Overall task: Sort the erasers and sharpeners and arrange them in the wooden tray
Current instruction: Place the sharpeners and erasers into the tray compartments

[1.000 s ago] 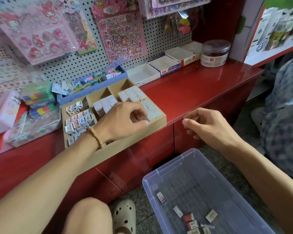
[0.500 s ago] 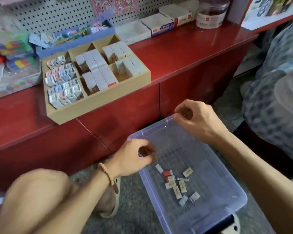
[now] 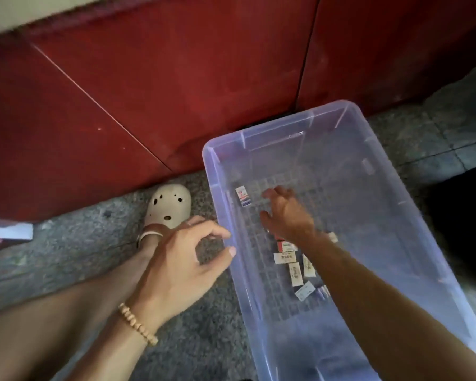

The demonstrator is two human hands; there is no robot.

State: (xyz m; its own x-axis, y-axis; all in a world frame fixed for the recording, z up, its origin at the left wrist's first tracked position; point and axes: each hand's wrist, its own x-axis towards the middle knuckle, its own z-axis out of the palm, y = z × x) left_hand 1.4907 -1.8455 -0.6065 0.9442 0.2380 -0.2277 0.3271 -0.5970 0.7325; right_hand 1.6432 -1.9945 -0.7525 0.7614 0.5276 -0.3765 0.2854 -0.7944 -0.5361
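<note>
A clear plastic bin point(image 3: 412, 237) stands on the floor. Several small wrapped erasers point(image 3: 291, 264) lie scattered on its bottom, and one more eraser point(image 3: 242, 196) lies apart near the left wall. My right hand point(image 3: 286, 213) is inside the bin with fingers spread, just right of that single eraser and above the cluster; it holds nothing. My left hand point(image 3: 182, 265) hovers at the bin's left rim, fingers loosely curled and empty, a bead bracelet on the wrist. The wooden tray is out of view.
The red cabinet front point(image 3: 176, 78) rises behind the bin. My foot in a beige clog point(image 3: 171, 206) rests on the grey speckled floor point(image 3: 66, 243) left of the bin. My bare leg crosses the lower left.
The view has tilted down from the counter to the floor; the tray has left the frame. My right hand moved from the bin's far rim down inside it. My left hand moved to the left rim.
</note>
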